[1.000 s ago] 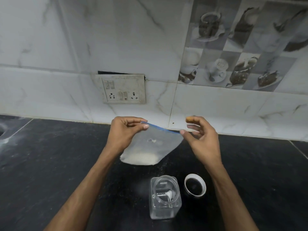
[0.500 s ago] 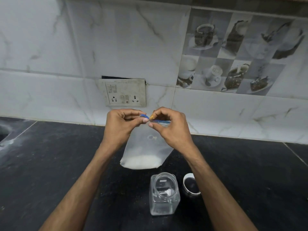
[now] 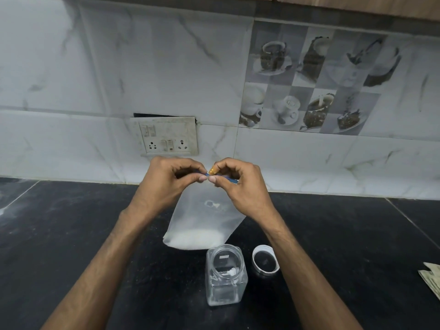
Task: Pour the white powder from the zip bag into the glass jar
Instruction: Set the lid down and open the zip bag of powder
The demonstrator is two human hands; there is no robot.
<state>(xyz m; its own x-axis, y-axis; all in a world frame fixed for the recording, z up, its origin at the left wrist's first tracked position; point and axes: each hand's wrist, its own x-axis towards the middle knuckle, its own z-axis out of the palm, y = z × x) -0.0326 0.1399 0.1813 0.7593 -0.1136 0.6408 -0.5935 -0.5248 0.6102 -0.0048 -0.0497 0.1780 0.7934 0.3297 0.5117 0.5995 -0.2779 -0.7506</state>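
white marble tiling covers the wall (image 3: 166, 67) behind, and below it a black stone desk (image 3: 71, 222) fills the lower half of the view. a panel of grey cup-and-dessert tiles (image 3: 309, 79) sits high on the right of the wall. two bare forearms reach in from the bottom edge and meet over the middle of the desk. the bag (image 3: 204, 217), clear and frosted, hangs between them from its top edge, tilted slightly with its bottom toward the left; whether that bottom rests on the desk cannot be told. a dirty switch plate (image 3: 166, 136) is set in the wall just above the hands. the jar (image 3: 226, 275), clear with a square body, stands upright and uncapped on the desk just in front of the bag's lower edge, with a trace of white at its base. the left grip (image 3: 166, 182) is closed, thumb and forefinger pinching the bag's top at its left end. the right grip (image 3: 240, 184) is closed too, fingers curled and pinching the same edge, its fingertips touching those of the left; one fingertip looks orange. the lid (image 3: 265, 259), white-rimmed, lies open side up just right of the jar. folded paper (image 3: 432, 279) shows at the right edge. the powder (image 3: 195, 239) is all in the bag, settled in a low white band along its bottom. a blue zip strip (image 3: 229, 179) peeks out under the right fingers.
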